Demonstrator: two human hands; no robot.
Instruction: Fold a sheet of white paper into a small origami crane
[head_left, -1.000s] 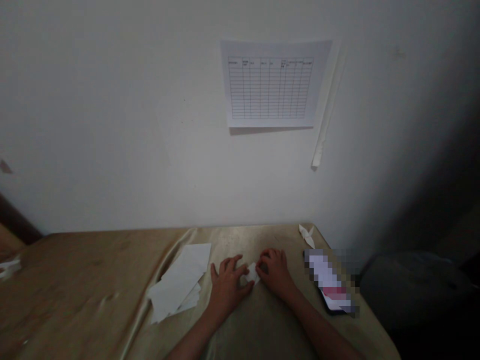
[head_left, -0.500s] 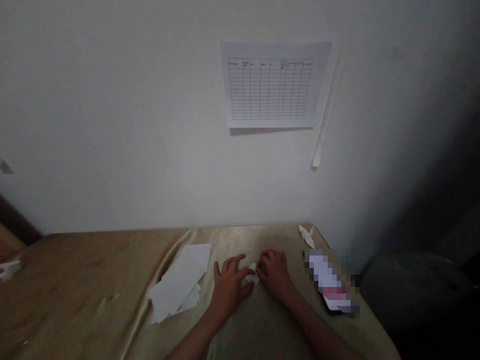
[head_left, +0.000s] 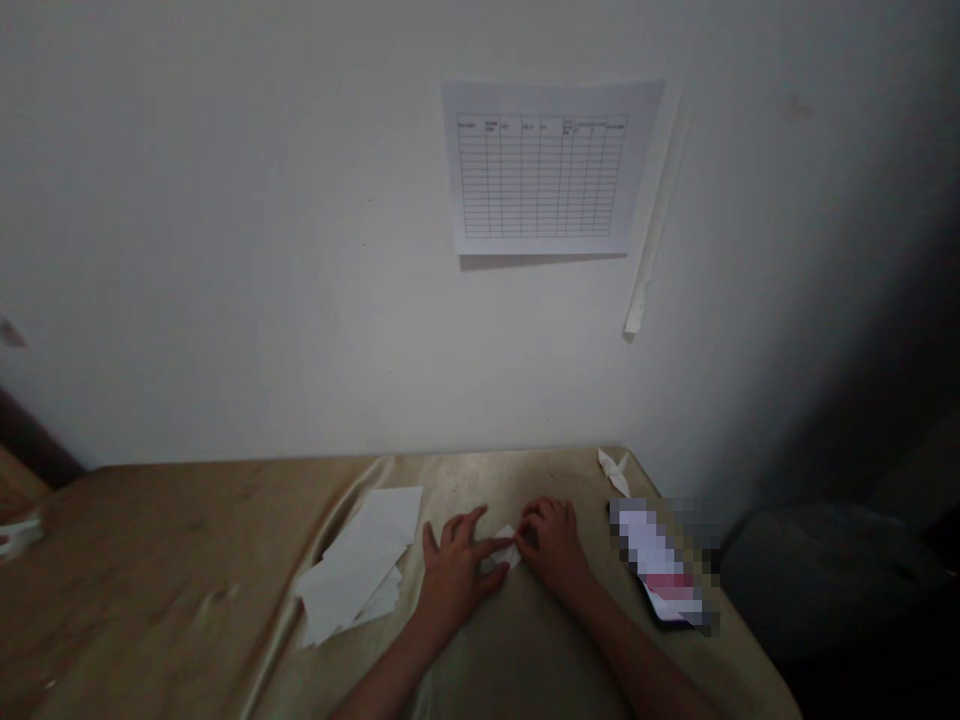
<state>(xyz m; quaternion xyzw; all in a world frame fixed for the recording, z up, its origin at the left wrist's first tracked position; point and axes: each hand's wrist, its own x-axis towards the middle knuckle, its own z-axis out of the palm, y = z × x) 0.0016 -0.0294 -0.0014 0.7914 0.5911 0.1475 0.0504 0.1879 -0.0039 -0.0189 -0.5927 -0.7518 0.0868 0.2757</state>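
A small folded piece of white paper (head_left: 508, 550) lies on the cloth between my two hands, partly covered by fingers. My left hand (head_left: 459, 570) holds it down from the left, with the index finger stretched across it and the thumb at its lower edge; the other fingers are spread. My right hand (head_left: 553, 545) has its fingers curled, and the thumb and index finger pinch the paper's right side. Left of my left hand lies a loose stack of white paper sheets (head_left: 364, 560).
A phone (head_left: 660, 570), its screen blurred, lies on the right of the cloth-covered table (head_left: 180, 560). Behind it is a folded white paper figure (head_left: 615, 472) near the back right corner. On the wall hangs a printed table sheet (head_left: 544, 170), with a white strip (head_left: 637, 305) beside it.
My left index finger has straightened and reaches further right across the paper, near my right fingertips. Slightly more of the paper shows. My right hand has barely moved.
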